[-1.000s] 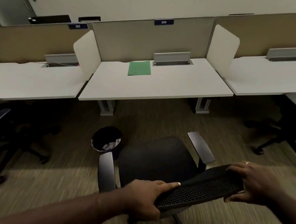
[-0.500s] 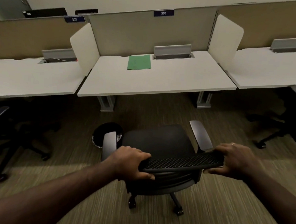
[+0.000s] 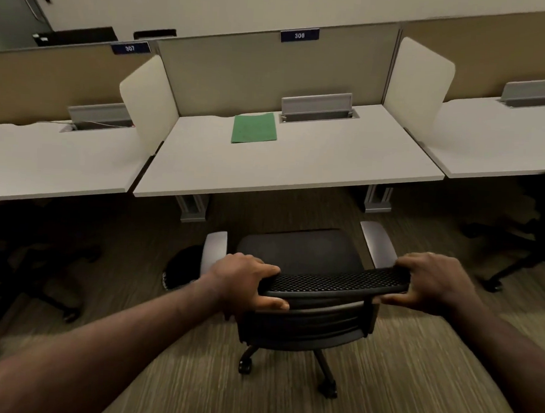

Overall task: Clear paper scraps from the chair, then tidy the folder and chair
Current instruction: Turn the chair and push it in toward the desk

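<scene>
A black office chair [image 3: 300, 252] with grey armrests faces the middle desk [image 3: 298, 173], its seat bare. My left hand [image 3: 245, 284] grips the left end of the mesh backrest top. My right hand [image 3: 431, 281] grips the right end. A green folder [image 3: 254, 128] lies flat at the back of the desk, near the grey cable box. A black waste bin [image 3: 179, 271] stands on the carpet to the chair's left, partly hidden by my left arm and the armrest.
White desks [image 3: 55, 163] flank the middle one on the left and right, split by white dividers. Another dark chair [image 3: 24, 275] stands at the left, one more at the far right [image 3: 521, 251]. Desk legs [image 3: 192, 208] stand ahead of the chair.
The chair has rolled forward toward the middle desk and turned square to it, both hands still on the backrest. The bin is now mostly hidden behind the chair's left armrest.
</scene>
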The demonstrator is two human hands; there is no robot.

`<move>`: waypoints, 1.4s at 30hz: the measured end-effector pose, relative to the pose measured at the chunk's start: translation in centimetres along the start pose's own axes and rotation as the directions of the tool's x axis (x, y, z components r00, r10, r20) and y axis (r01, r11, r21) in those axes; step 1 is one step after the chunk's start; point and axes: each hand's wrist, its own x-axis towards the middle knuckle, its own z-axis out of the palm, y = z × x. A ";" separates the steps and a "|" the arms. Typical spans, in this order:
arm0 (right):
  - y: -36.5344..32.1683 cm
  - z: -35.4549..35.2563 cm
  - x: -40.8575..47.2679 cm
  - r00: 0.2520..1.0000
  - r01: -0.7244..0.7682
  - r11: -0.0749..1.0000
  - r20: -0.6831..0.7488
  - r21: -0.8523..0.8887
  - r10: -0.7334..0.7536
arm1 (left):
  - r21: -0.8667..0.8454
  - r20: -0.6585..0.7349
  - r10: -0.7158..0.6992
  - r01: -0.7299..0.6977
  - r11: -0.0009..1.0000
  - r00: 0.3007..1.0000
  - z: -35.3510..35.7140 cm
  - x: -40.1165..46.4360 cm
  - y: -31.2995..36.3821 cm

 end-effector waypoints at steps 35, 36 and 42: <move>12.1 3.3 26.3 0.987 -0.012 0.997 -0.162 -0.072 0.000 | -0.004 -0.030 0.012 -0.013 1.000 0.999 -4.1 24.0 -14.3; 12.2 3.3 26.8 0.986 -0.014 0.998 -0.166 -0.062 0.004 | -0.019 -0.005 -0.002 0.002 1.000 1.000 -4.3 24.4 -14.7; 13.4 4.0 29.5 0.985 -0.020 1.000 -0.172 -0.016 0.017 | -0.062 0.040 -0.068 0.071 0.996 0.997 -3.8 26.0 -16.8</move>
